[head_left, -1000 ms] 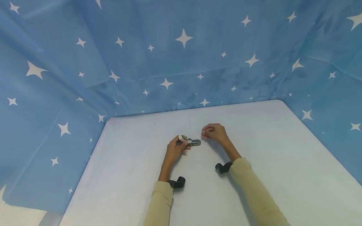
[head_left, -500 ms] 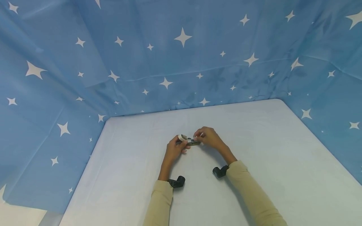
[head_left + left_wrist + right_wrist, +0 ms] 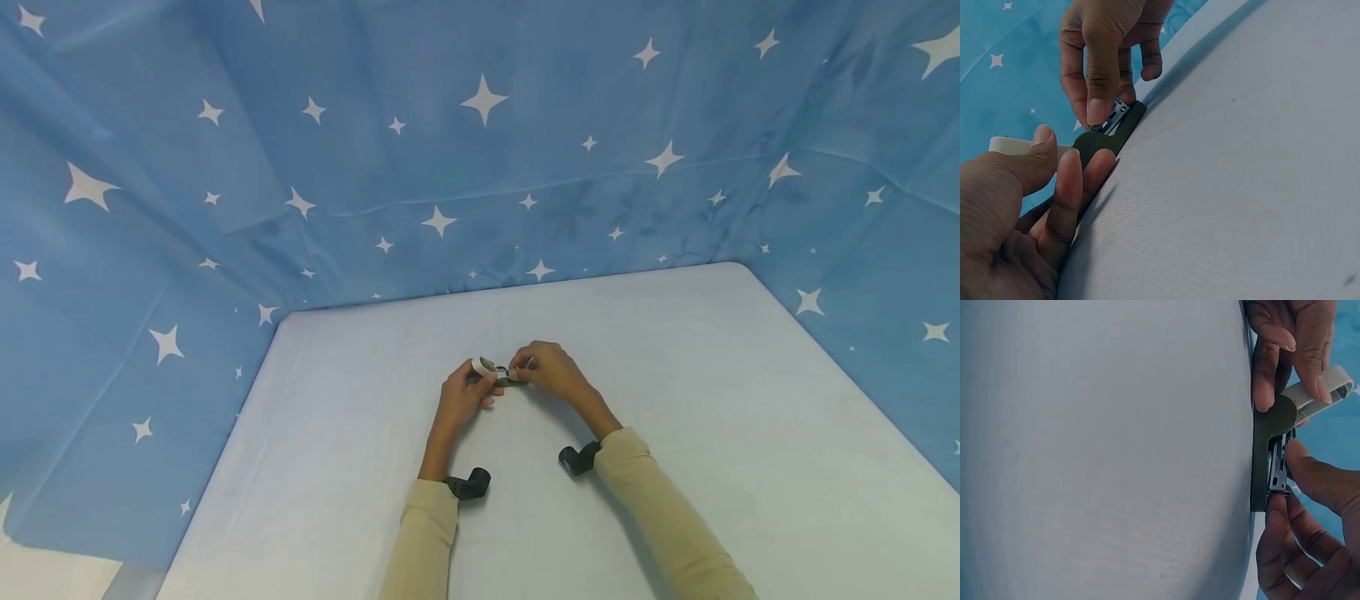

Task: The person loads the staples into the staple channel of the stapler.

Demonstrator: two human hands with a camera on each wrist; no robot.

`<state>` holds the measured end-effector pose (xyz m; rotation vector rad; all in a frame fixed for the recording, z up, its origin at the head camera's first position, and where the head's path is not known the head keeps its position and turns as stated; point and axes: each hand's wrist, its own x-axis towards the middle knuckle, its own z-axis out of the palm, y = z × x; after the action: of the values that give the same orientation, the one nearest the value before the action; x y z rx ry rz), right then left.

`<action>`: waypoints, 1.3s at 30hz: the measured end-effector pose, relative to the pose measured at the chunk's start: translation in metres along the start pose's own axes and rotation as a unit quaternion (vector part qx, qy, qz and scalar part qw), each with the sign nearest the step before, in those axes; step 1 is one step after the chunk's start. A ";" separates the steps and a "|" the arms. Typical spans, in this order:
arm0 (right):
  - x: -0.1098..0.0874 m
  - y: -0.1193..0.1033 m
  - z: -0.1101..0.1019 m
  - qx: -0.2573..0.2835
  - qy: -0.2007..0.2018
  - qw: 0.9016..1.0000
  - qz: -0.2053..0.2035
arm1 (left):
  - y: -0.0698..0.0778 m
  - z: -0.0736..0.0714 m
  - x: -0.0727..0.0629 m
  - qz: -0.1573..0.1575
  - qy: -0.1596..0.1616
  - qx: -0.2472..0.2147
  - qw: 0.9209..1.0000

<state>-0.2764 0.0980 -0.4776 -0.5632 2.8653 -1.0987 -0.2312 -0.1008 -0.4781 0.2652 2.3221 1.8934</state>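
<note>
A stapler with a dark green base, a raised cream top and a bared metal magazine lies low over the table, its top tilted up. My left hand grips it around the hinge end, thumb on the cream top and fingers against the green base. My right hand is at the magazine, thumb and fingertips pinching a small strip of staples there; the fingertips hide most of the strip. In the left wrist view, the right thumb covers part of the metal magazine.
A white-covered table spreads under both hands. Behind it and along its sides hangs a blue curtain with white stars. Each wrist carries a black camera mount, the left one and the right one both just above the tabletop.
My right hand, which was apart from the stapler to its right, has moved left and slightly down onto the magazine. My left hand and the stapler stay nearly in place.
</note>
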 end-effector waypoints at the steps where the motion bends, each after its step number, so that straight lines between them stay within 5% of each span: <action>1: 0.000 0.000 0.000 0.001 0.000 1.000 0.001 | 0.000 0.000 0.000 0.001 -0.001 0.001 1.000; 12: 0.002 0.008 0.003 0.031 -0.016 0.999 -0.003 | -0.001 0.000 0.000 0.005 -0.008 0.007 1.000; 23: 0.005 0.005 0.008 0.067 -0.010 0.996 0.065 | -0.001 0.000 0.001 0.004 -0.008 0.001 1.000; 30: 0.005 0.003 0.006 0.074 -0.024 0.993 0.090 | -0.036 0.004 0.014 0.035 0.022 0.019 0.999; 39: 0.007 0.002 0.005 0.069 -0.021 0.993 0.090 | -0.032 0.003 0.015 0.019 0.020 0.013 1.000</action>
<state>-0.2834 0.0939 -0.4816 -0.3115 2.7130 -1.2260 -0.2471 -0.1005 -0.5098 0.2790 2.3861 1.9030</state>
